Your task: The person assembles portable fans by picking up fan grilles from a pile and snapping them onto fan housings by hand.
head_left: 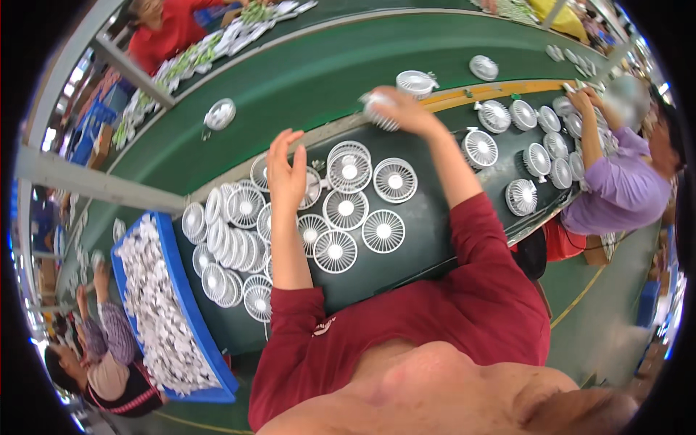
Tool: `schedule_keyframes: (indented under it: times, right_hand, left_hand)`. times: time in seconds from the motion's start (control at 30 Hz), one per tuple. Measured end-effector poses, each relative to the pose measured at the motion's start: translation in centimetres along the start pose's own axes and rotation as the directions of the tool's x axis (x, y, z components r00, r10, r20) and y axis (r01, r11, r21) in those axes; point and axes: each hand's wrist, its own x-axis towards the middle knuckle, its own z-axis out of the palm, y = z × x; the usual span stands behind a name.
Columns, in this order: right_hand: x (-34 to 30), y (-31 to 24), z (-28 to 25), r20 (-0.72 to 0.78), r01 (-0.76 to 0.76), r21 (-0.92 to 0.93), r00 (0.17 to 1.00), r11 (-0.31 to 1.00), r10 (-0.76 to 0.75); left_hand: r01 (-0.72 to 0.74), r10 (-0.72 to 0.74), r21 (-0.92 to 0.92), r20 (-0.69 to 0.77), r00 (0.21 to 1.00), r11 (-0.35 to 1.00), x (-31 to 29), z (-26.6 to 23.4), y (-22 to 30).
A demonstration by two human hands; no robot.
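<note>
My right hand [407, 110] is stretched out to the table's far edge, its fingers closed around a white fan head [378, 114] that looks smeared by motion. Just beyond it, another white fan head [415, 83] lies at the belt's edge. My left hand [287, 172] is raised above the table with its fingers apart and nothing in them. Under and around it are several round white fan grilles [346, 209], some single, some overlapping. To its left, more grilles are stacked in leaning rows [230, 246].
A green conveyor belt [290, 94] runs beyond the table, carrying fan heads [220, 114]. At left stands a blue bin [190, 304] of small white parts. A co-worker in purple [623, 174] handles fan heads at right; others work at left and across the belt.
</note>
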Motion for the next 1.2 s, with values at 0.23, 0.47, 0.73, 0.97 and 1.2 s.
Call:
schedule_keyframes:
  times: [0.23, 0.47, 0.73, 0.97, 1.2]
  right_hand:
    - [5.4, 9.9, -4.7, -0.654, -0.353, -0.581, 0.739, 0.733, -0.162]
    - [-3.3, -5.7, 1.9, 0.231, 0.330, -0.049, 0.922, 0.943, -0.311]
    - [-8.6, -7.4, 3.7, 0.300, 0.411, -0.125, 0.883, 0.903, -0.361]
    - [-6.1, -10.0, 4.0, 0.075, -0.037, 0.493, 0.997, 0.869, 0.000]
    - [-4.9, -13.1, 7.9, -0.362, 0.386, 0.078, 0.870, 0.919, -0.335]
  left_hand:
    - [-0.144, 0.053, 0.268, 0.322, 0.945, 0.952, -0.2, -1.1, -1.7]
    - [0.015, -0.198, 0.463, 0.348, 0.917, 0.886, -1.3, -1.6, -2.2]
    - [0.093, -0.236, 0.463, 0.262, 0.936, 0.881, -0.2, -2.9, -2.1]
    - [0.239, -0.265, -0.275, -0.061, 0.962, 0.931, 0.6, -0.8, -3.6]
    - [0.453, -0.280, -0.877, 0.481, 0.831, -0.161, 0.3, 1.9, -0.6]
